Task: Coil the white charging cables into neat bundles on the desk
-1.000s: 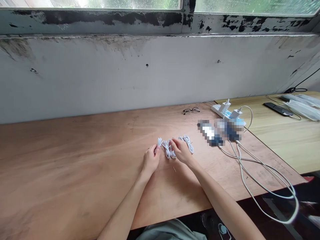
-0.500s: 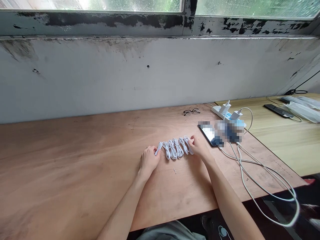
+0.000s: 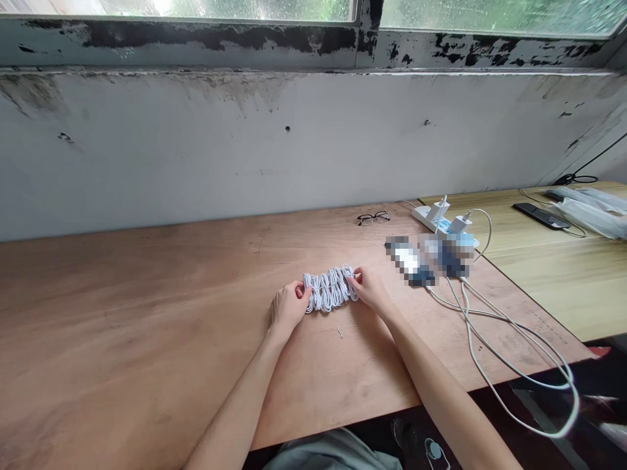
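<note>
A row of several white coiled cable bundles (image 3: 329, 290) lies on the brown wooden table (image 3: 147, 307) in front of me. My left hand (image 3: 288, 308) presses against the row's left end with fingers curled on the outermost bundle. My right hand (image 3: 368, 290) pinches the right end. The bundles sit packed tightly side by side between both hands. A tiny white twist tie (image 3: 339, 333) lies on the table just below the row.
Black glasses (image 3: 373, 217) lie near the wall. A white power strip (image 3: 443, 222) with chargers, blurred phones (image 3: 431, 256) and long white cables (image 3: 509, 339) fill the right. A lighter table (image 3: 563, 267) adjoins, holding a dark phone (image 3: 539, 214) and plastic bags (image 3: 590, 209).
The row of bundles was spread wide half a second ago. My right hand has moved left, pushing the bundles together into a shorter, tighter row against my left hand.
</note>
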Available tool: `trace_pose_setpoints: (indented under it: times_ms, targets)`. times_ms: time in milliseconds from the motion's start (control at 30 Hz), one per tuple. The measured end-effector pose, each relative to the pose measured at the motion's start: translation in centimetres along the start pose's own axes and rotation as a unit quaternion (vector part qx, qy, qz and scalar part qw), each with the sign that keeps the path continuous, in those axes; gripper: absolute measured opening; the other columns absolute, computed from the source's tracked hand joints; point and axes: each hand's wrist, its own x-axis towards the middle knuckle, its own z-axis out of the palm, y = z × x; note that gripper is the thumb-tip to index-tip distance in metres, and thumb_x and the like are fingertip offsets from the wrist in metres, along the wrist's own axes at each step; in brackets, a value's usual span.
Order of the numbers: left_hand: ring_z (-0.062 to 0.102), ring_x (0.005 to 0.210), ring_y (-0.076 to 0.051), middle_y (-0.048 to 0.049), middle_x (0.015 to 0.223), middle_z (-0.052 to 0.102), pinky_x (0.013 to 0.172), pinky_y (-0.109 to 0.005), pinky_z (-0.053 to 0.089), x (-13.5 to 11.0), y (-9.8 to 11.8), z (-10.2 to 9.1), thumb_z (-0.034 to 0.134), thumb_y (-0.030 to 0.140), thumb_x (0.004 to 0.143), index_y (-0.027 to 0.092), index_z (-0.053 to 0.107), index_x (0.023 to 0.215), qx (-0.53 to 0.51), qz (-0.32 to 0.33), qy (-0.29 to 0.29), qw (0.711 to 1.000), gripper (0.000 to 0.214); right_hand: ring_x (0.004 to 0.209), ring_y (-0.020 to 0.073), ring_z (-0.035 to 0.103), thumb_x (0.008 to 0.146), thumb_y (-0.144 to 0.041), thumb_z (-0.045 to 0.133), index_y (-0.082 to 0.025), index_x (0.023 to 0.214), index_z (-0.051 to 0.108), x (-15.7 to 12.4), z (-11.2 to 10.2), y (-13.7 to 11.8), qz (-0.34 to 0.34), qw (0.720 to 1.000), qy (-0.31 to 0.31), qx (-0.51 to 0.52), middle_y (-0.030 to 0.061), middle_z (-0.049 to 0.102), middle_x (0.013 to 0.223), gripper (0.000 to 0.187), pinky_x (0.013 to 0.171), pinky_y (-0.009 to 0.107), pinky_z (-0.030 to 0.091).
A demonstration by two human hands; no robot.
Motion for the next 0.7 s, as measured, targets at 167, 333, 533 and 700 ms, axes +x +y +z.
trace_pose_setpoints:
  times_ms: [167,333,533,700]
  targets:
    - [0.064,0.071,-0.019,-0.0044,0.074,0.069,0.058,-0.024,0.038,0.4,-1.0,0.1,0.046,0.043,0.083,0.022,0.066,0.092,-0.019,0.008,0.013,1.000,0.030,0.060,0.0157,0.057,0.085,-0.029,0.040,-0.014,0.082,0.060,0.1,0.0,-0.4,-0.045,0.999,0.004,0.001,0.0054,0.064,0.067,0.025,0.055,0.024,0.037]
    - [0.063,0.078,-0.019,-0.0078,0.089,0.067,0.070,-0.027,0.045,0.2,-2.5,0.1,0.043,0.031,0.085,0.016,0.061,0.103,-0.025,0.066,0.075,0.995,0.029,0.070,0.0171,0.060,0.087,-0.020,0.033,-0.014,0.094,0.063,-0.3,-1.1,1.0,-0.111,0.993,-0.004,-0.034,0.0078,0.067,0.081,0.031,0.066,0.026,0.042]
    - [0.050,0.114,-0.027,-0.0119,0.129,0.052,0.095,-0.039,0.039,-0.3,-4.3,-0.5,0.040,0.027,0.085,0.018,0.051,0.123,0.118,0.154,0.077,0.978,0.041,0.106,0.0238,0.053,0.087,-0.020,0.035,-0.014,0.122,0.053,-0.8,-1.6,3.3,-0.176,0.964,0.060,-0.190,0.0135,0.058,0.118,0.040,0.089,0.035,0.042]
    - [0.030,0.134,-0.025,-0.0140,0.145,0.033,0.109,-0.043,0.024,-0.5,-5.2,-0.5,0.033,0.030,0.087,0.011,0.033,0.137,0.171,0.137,0.006,0.976,0.053,0.132,0.0257,0.032,0.090,-0.026,0.027,-0.007,0.135,0.038,-1.2,-0.7,3.9,-0.168,0.939,0.034,-0.298,0.0154,0.040,0.140,0.050,0.106,0.041,0.027]
